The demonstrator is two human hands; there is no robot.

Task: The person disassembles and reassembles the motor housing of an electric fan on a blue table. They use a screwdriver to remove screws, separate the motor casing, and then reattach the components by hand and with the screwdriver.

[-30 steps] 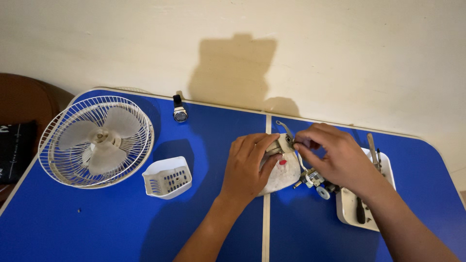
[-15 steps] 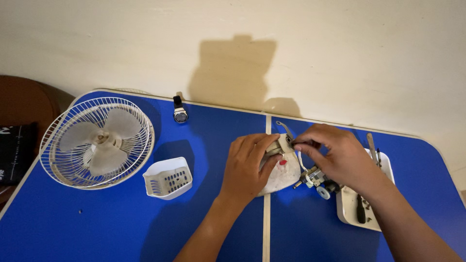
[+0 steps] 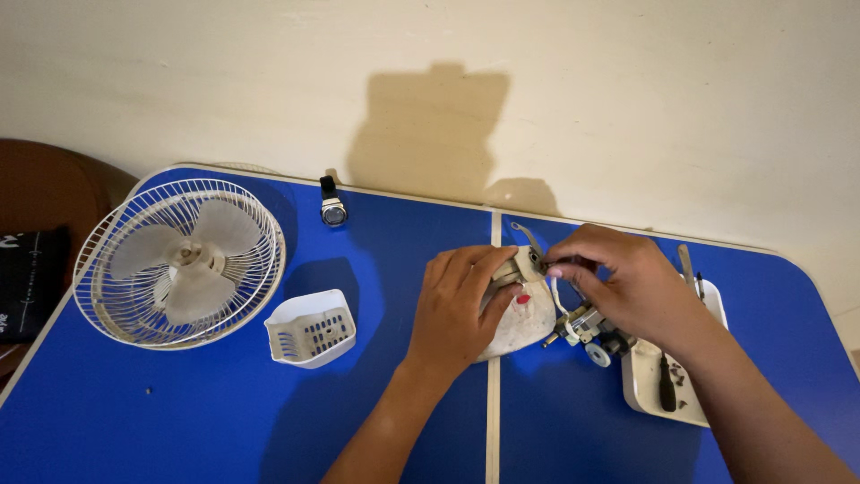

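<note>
Head view is showing, far left, a fan guard with blades (image 3: pixel 179 262) and a vented white cover (image 3: pixel 310 328) lying idle. Mid-table, the left hand (image 3: pixel 461 305) is pressing the dirty white housing (image 3: pixel 524 315) down, fingers curled; steady pressure matters while the right hand (image 3: pixel 627 282) is pinching a small fitting at its top.

One fan cage (image 3: pixel 179 262), one vented cover (image 3: pixel 310 329), one wristwatch (image 3: pixel 332 204), one tray (image 3: pixel 647 372), perhaps two screwdrivers (image 3: pixel 685 266).

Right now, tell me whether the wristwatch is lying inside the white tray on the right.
No, the wristwatch lies on the blue table near its far edge, well left of the white tray.
</note>
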